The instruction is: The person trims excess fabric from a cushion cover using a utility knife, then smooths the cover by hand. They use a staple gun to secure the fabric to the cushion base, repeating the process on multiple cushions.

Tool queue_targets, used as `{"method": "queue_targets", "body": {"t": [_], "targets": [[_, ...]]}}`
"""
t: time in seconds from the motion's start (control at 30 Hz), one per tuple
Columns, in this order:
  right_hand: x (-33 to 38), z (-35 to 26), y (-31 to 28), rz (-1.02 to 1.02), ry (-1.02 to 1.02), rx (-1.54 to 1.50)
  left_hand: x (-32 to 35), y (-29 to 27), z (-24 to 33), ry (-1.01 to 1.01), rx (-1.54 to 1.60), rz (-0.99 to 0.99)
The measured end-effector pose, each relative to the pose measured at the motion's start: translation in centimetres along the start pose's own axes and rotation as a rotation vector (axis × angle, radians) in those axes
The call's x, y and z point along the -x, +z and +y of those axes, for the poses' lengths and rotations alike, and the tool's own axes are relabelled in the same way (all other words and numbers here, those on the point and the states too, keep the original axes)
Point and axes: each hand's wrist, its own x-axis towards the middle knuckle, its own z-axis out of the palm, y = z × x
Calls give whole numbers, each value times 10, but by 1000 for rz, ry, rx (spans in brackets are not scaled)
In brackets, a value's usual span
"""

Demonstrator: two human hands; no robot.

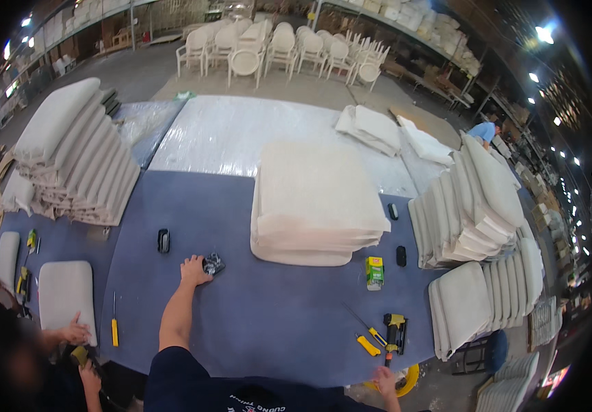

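Observation:
My left hand (194, 270) reaches forward over the blue-grey table, its fingers closed round the side of a small black-and-white patterned object (213, 264) whose kind I cannot make out. At the near right edge, my right hand (384, 380) hangs just below the orange-tipped end of a black and yellow staple gun (396, 331). The fingers there are too small to tell whether they touch it. Beside the gun lie a screwdriver (377, 336) and a yellow-handled tool (367, 345). A stack of pale upholstered cushions (313, 192) stands in the table's middle, ahead of my hands.
A green and yellow box (375, 273) stands right of the stack. Cushion piles rise at the left (79, 151) and right (478, 206). Another yellow screwdriver (114, 323) lies leftward. At far left, a co-worker's hands (76, 331) work near a cushion (66, 294). White chairs (282, 48) fill the background.

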Motion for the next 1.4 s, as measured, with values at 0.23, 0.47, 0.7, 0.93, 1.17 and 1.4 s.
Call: {"method": "queue_targets", "body": {"t": [0.23, 0.47, 0.7, 0.93, 1.17, 1.4], "targets": [[65, 114, 21, -471, -35, 114, 83, -2, 2, -282, 1488, 19], [45, 94, -4, -455, 324, -85, 101, 15, -17, 137, 2607, -344], [32, 12, -16, -148, 506, 211, 71, 11, -1, 166, 2573, -373], [17, -1, -7, -115, 421, 211, 11, 12, -7, -359, 1757, -38], [-35, -67, 18, 19, -185, 121, -31, 20, 12, -458, 272, 463], [-176, -326, 51, -88, -560, 24, -18, -121, 186, 138, 1150, 36]]}}
